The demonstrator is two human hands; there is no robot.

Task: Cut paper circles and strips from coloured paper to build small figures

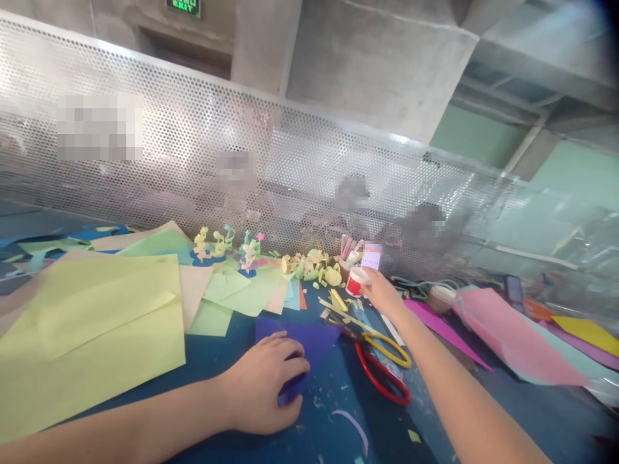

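At the far left we see large yellow-green paper sheets [91, 335] spread over the blue table [333, 412], with small paper figures [213, 245] standing behind them by the perforated metal screen [193, 148]. Next, our left hand [264, 386] lies palm down, fingers curled loosely, pressing on a purple paper triangle [309, 338] that rests flat on the table near the front edge. Just right of it lie scissors with red and yellow handles [384, 364], closed as far as we can tell, among paper scraps. Further back, our right hand [382, 290] reaches out and grips a small red-and-white glue pot [356, 281] between thumb and fingers, beside a cup of pens [349, 251]. On the right lie a pink paper sheet [507, 335] and a yellow one [587, 332].
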